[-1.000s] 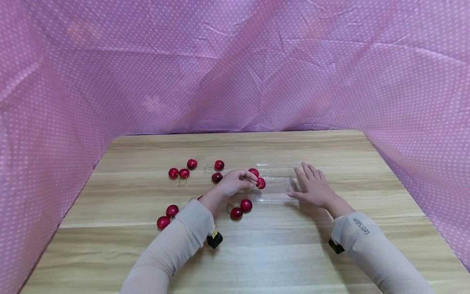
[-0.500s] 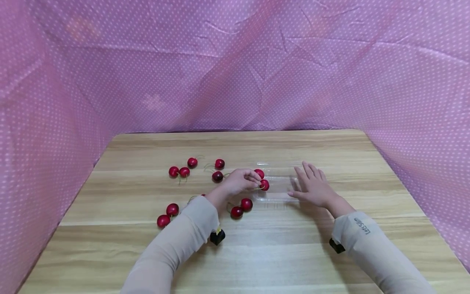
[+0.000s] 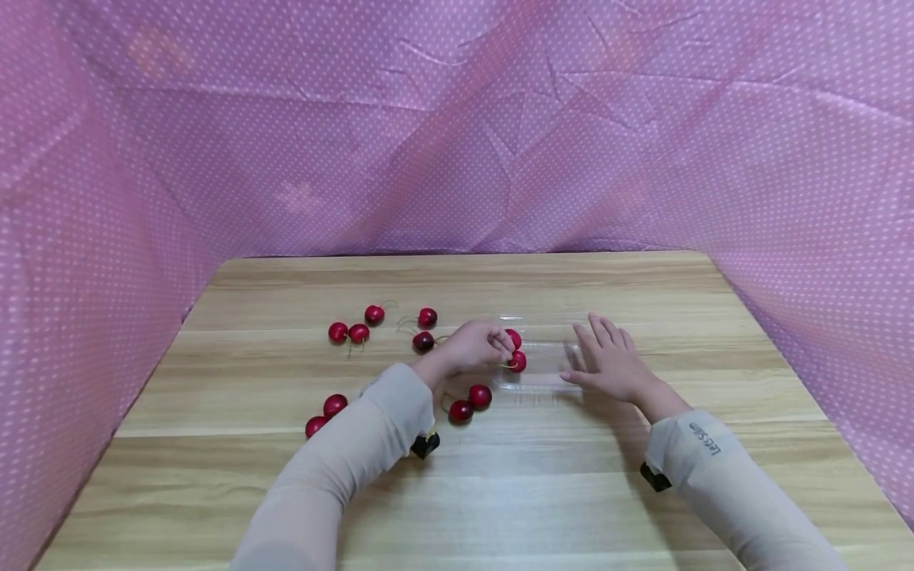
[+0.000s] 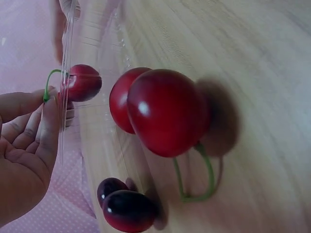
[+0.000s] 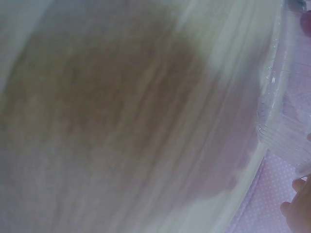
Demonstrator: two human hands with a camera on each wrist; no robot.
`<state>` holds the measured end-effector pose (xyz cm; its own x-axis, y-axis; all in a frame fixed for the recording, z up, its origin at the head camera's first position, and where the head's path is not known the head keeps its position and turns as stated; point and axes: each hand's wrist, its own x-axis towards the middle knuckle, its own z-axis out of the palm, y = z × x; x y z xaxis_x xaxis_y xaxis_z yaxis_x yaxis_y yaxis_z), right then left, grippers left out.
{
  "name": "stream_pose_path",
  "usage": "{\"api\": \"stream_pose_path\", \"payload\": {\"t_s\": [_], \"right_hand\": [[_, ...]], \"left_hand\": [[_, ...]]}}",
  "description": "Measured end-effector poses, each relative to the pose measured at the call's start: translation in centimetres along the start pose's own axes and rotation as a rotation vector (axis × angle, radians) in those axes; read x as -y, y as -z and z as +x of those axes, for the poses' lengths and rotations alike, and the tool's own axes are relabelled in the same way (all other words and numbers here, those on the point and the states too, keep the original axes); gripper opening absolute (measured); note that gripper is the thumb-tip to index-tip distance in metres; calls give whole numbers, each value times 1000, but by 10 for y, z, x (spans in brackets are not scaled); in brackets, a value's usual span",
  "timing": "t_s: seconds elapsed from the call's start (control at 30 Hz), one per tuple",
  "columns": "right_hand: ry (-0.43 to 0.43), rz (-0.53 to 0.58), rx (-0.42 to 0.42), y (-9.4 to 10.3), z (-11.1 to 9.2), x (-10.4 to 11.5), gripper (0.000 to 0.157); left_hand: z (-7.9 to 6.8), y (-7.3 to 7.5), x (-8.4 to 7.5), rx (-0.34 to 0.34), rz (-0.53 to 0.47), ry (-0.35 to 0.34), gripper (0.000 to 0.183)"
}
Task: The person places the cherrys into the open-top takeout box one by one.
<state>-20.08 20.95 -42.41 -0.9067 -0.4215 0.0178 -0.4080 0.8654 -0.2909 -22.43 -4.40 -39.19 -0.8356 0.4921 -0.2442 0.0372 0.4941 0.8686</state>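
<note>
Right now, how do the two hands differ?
The left hand pinches a cherry stem; the right hand pinches none. The left hand's fingers are curled; the right hand's are straighter. Both are bare, at opposite sides of the clear box.

Left hand (image 3: 474, 346): thumb (image 4: 47, 131) and a finger brought together at the tips in a pinch, remaining fingers bent inward behind them. Left forearm (image 3: 350, 452) sleeved, extended forward and angled rightward — bare wrist (image 3: 432, 369) exposed past the cuff. Right hand (image 3: 608, 367): fingers straight and slightly spread, thumb set apart and directed inward, back of the hand visible. Right forearm (image 3: 743, 492) sleeved, angled forward and leftward — dark lettering (image 3: 703, 438) near its cuff.
</note>
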Motion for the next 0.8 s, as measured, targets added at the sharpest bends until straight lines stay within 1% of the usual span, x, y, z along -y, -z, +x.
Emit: {"api": "stream_pose_path", "payload": {"t_s": [0.1, 0.23, 0.43, 0.67, 0.77, 0.8], "right_hand": [[8, -6, -9, -1, 0, -1, 88], [9, -7, -18, -2, 0, -2, 87], [8, -9, -29, -3, -1, -1, 86], [5, -12, -14, -2, -2, 0, 87], [-2, -11, -3, -2, -2, 0, 88], [-2, -11, -2, -2, -2, 0, 88]], "left_hand": [[2, -2, -3, 16, 84, -20, 10], [6, -6, -7, 30, 158, -42, 11], [8, -13, -12, 36, 195, -48, 13], [11, -18, -16, 72, 331, -62, 10], [12, -20, -18, 83, 342, -49, 11], [11, -20, -19, 84, 329, -40, 12]]}}
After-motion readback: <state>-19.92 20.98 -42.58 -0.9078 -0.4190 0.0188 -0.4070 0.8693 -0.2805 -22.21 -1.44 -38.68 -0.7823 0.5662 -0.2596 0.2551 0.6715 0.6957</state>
